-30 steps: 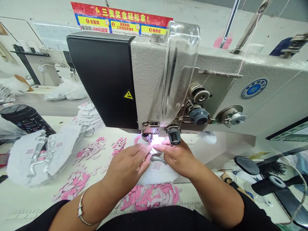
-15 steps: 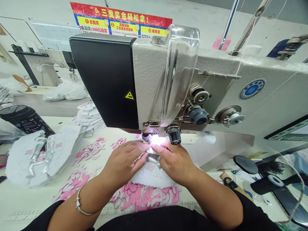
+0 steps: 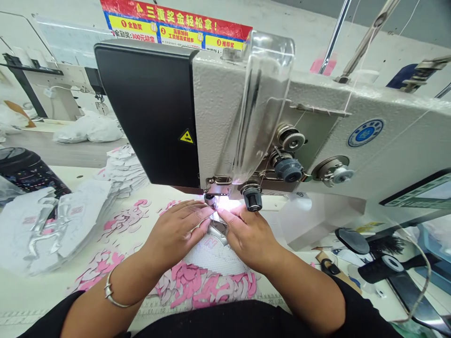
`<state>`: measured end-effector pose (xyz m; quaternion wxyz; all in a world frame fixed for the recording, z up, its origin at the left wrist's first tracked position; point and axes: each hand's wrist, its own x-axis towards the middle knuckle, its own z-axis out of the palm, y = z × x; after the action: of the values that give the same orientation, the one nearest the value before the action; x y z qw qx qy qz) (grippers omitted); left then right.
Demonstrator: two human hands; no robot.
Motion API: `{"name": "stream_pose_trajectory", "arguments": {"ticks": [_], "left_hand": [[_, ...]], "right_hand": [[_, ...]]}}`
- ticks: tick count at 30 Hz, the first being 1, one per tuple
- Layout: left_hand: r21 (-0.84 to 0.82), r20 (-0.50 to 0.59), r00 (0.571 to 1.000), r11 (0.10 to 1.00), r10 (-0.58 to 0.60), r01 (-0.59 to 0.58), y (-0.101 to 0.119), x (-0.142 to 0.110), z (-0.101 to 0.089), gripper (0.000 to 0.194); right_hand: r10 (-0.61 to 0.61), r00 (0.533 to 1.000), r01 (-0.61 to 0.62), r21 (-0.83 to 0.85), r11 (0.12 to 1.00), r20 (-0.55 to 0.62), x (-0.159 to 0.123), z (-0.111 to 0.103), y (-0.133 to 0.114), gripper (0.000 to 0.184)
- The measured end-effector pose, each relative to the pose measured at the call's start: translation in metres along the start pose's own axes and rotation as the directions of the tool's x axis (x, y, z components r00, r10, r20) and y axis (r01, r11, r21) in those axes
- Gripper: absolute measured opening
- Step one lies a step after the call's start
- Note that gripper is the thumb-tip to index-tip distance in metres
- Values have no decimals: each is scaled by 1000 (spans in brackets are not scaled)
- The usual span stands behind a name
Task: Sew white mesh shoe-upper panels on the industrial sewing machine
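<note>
A white mesh shoe upper [image 3: 211, 253] with a silver overlay [image 3: 217, 227] and a small N mark lies on the tabletop, its front end under the presser foot [image 3: 210, 199] of a cream industrial sewing machine [image 3: 218, 112], lit by a bright lamp at the needle. The person's left hand [image 3: 174, 232] and right hand [image 3: 248, 237] rest on it from either side. The fingers of each hand lie pressed together, and their fingertips bear down on the silver overlay just beside the foot, almost meeting; nothing looks pinched. A metal bangle [image 3: 112, 291] circles the left wrist.

Pink-and-white cut pieces [image 3: 206, 288] lie heaped under the upper, near the tabletop's [image 3: 31, 291] front edge, with more scattered toward the left. Further left sit stacked white shoe uppers [image 3: 70, 225] and a pile of pale cut pieces [image 3: 125, 173], with a black tumbler [image 3: 24, 171] behind them. Tension discs [image 3: 291, 138] and a clear plastic guard [image 3: 264, 103] stand on the machine's head, above the right hand.
</note>
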<state>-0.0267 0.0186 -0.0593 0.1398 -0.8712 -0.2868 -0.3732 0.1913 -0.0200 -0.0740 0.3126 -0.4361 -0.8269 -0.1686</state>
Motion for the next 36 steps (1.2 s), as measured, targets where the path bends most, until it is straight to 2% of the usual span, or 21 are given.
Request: {"name": "stream_pose_trajectory", "arguments": {"ticks": [11,15,19,21,24,28,32,34,36], "left_hand": [[19,13,994,994,-106,105,-3,-4,7,25],[10,74,987,990,-142,141,-3,-5,7,29],[-71,203,957,972,-208,226,-6,-5,0,32],[-114,269,918,937,-292,332,-7,-6,-6,34],[-169,377,835,857,-401,488,-10,-6,-17,37],[-235,539,720,744,-436,626,-16,-10,-25,32],[-255,618,627,634,-474,730,-20,-15,-28,20],[-298,683,556,515,-473,804,-21,-17,-30,19],[-383,743,501,333,-444,862,-19,-16,-33,21]], "right_hand": [[33,999,-31,50,998,-41,3,2,0,29],[62,998,-61,37,997,-23,5,-1,-1,27],[44,999,-44,26,999,-19,5,-2,0,28],[33,999,-33,28,999,-13,4,-2,1,29],[63,998,-64,34,997,20,3,-2,3,32],[103,993,-106,53,993,57,4,-3,4,34],[118,990,-122,55,991,77,5,-4,5,34],[120,988,-124,46,991,93,7,-6,7,33],[121,986,-126,44,991,116,8,-9,10,32]]}}
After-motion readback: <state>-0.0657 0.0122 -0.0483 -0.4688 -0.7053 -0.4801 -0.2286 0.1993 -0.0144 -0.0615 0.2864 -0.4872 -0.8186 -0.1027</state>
